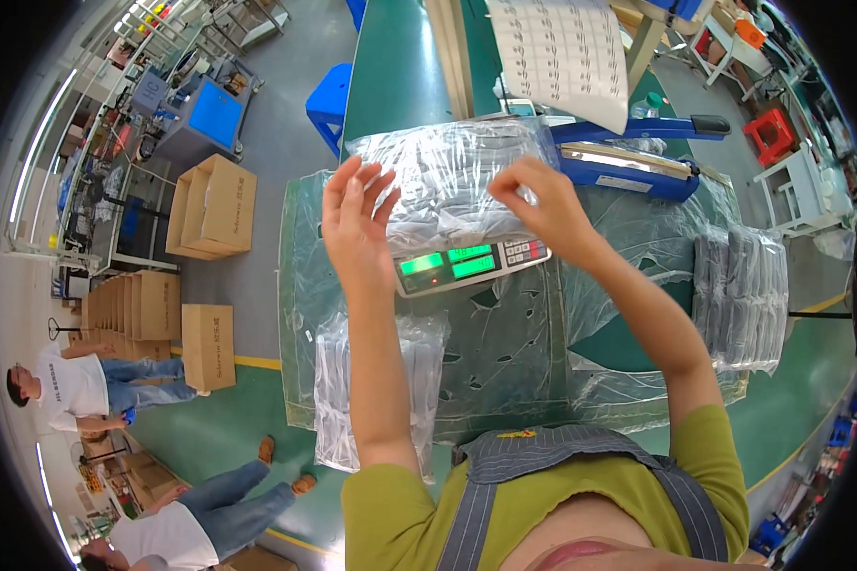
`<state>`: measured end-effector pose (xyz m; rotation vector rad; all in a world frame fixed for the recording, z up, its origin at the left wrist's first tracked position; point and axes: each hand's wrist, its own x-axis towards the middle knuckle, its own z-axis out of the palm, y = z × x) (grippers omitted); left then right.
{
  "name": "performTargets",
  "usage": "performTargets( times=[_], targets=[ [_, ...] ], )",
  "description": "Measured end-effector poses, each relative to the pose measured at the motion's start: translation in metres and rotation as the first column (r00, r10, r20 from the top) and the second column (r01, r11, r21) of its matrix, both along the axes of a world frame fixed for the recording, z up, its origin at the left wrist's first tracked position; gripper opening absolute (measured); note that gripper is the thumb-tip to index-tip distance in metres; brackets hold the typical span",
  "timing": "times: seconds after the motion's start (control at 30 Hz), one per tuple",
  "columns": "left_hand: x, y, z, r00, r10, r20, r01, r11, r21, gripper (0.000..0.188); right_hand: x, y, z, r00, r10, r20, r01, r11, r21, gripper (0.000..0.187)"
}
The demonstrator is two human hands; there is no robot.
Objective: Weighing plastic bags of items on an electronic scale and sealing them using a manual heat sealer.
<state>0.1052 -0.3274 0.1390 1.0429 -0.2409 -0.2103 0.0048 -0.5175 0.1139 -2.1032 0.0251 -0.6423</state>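
A clear plastic bag full of grey items (448, 181) lies on a counting scale (476, 265), whose green displays are lit. Over the bag's left end my left hand (360, 228) is raised, fingers apart and holding nothing visible. My right hand (548, 205) hovers at the bag's right side with thumb and fingers pinched together; whatever may be between them is too small to make out. Just beyond my right hand is a blue bag sealer (628, 173) with a long arm. A sheet of printed labels (567, 52) hangs at the far side.
Another filled clear bag (379, 385) lies near left, and stacked grey packs (741, 295) sit at right. Loose clear plastic sheeting (495, 371) covers the green table. Cardboard boxes (211, 207) and a blue stool (329, 107) stand left, where two people are.
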Motion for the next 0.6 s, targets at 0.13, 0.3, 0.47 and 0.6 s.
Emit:
performTargets(
  times=[0.13, 0.3, 0.47, 0.6],
  targets=[
    [-0.026, 0.051, -0.009, 0.999, 0.029, -0.018, -0.028, 0.999, 0.026, 0.03, 0.066, -0.011, -0.015, 0.97, 0.16, -0.184, -0.172, 0.984, -0.047, 0.009],
    [-0.052, 0.098, -0.03, 0.977, 0.154, -0.15, -0.149, 0.988, 0.038, 0.03, 0.105, 0.005, -0.022, 0.939, 0.189, -0.287, -0.249, 0.949, -0.191, 0.017],
    [-0.06, 0.097, -0.036, 0.966, 0.121, -0.228, -0.128, 0.992, -0.018, 0.03, 0.111, -0.005, -0.035, 0.985, -0.107, -0.137, 0.034, 0.89, -0.455, 0.024],
    [-0.056, 0.092, -0.039, 0.976, 0.063, -0.207, -0.068, 0.997, -0.019, 0.027, 0.109, -0.008, -0.013, 0.974, -0.046, -0.221, 0.03, 0.997, -0.076, 0.024]
  ],
)
